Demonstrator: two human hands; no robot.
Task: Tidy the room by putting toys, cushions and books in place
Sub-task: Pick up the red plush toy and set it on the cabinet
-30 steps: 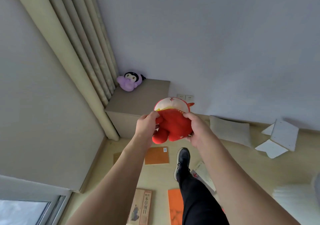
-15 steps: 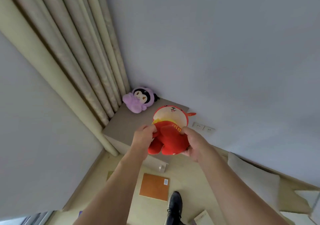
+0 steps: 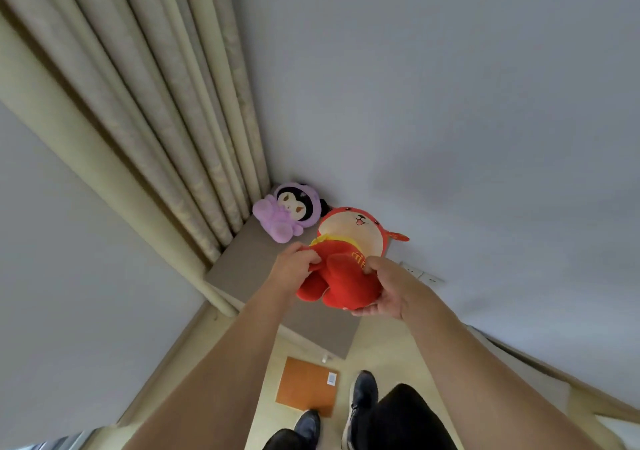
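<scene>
- Plush red toy [image 3: 346, 276], round-headed with a cream face panel, a yellow collar and stubby stuffed legs, is held upright in the air over the cabinet [image 3: 249, 266], just in front of the wall.
- Left hand [image 3: 294, 269] grips the toy's soft red side, fingers curled into the fabric.
- Right hand [image 3: 384, 287] cups the toy from the other side and beneath, thumb pressed into its front, fingers wrapped under its base.
- Purple plush toy [image 3: 287, 212], fuzzy with a dark hood round a pale face, lies on the back corner of the cabinet, touching the curtain [image 3: 166, 131].
- Cabinet is a flat-topped, matte grey-brown box standing in the room's corner.
- Curtain hangs in stiff beige folds to the left of the cabinet.
- Orange book [image 3: 308, 385], flat and rectangular with a small white label, lies on the pale floor in front of the cabinet, near two dark shoes [image 3: 362, 394].
</scene>
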